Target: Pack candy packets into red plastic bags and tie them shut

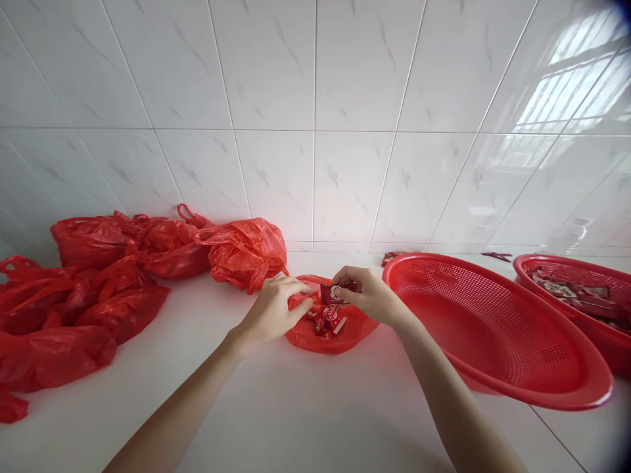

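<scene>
A small red plastic bag (323,341) lies open on the white surface, with several red-wrapped candies (329,320) inside it. My left hand (274,310) pinches the bag's left rim, fingers closed on the plastic. My right hand (365,293) hovers over the bag's right side and pinches a dark red candy packet (340,287) between thumb and fingers.
Several filled red plastic bags (123,276) are piled at the left against the white tiled wall. A large red mesh basket (497,328) sits right of the bag, leaning on its side. Another red basket (582,302) with candy packets stands at the far right.
</scene>
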Action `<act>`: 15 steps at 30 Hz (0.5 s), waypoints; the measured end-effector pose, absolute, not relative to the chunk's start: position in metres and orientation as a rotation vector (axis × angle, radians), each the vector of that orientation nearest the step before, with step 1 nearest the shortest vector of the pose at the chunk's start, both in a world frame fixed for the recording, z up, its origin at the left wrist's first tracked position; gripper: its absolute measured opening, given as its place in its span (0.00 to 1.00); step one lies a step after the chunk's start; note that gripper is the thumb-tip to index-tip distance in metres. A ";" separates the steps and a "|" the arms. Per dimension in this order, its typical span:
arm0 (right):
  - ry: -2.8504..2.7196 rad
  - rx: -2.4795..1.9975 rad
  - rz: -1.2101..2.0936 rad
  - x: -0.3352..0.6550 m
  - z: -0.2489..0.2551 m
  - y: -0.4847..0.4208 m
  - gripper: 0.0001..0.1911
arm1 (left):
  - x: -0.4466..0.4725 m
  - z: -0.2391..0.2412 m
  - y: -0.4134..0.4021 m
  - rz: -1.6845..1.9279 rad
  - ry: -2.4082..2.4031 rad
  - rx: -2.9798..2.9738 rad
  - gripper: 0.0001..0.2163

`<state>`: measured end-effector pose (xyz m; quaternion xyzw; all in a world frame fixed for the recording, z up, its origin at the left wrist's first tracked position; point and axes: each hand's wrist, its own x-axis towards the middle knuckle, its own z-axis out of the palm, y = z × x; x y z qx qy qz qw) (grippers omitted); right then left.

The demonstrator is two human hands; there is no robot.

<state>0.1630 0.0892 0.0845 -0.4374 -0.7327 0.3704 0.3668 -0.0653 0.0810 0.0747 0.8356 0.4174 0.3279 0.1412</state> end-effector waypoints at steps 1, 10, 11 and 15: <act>-1.924 -1.189 0.907 0.163 0.079 0.093 0.05 | -0.068 0.073 0.083 0.924 1.261 2.459 0.10; -2.111 -1.512 0.633 0.166 0.072 0.098 0.17 | -0.084 0.073 0.085 0.643 1.560 2.391 0.22; -2.133 -1.533 0.631 0.169 0.076 0.096 0.17 | -0.086 0.074 0.085 0.623 1.585 2.381 0.23; -2.249 -1.671 0.635 0.184 0.080 0.088 0.16 | -0.092 0.075 0.085 0.529 1.677 2.323 0.29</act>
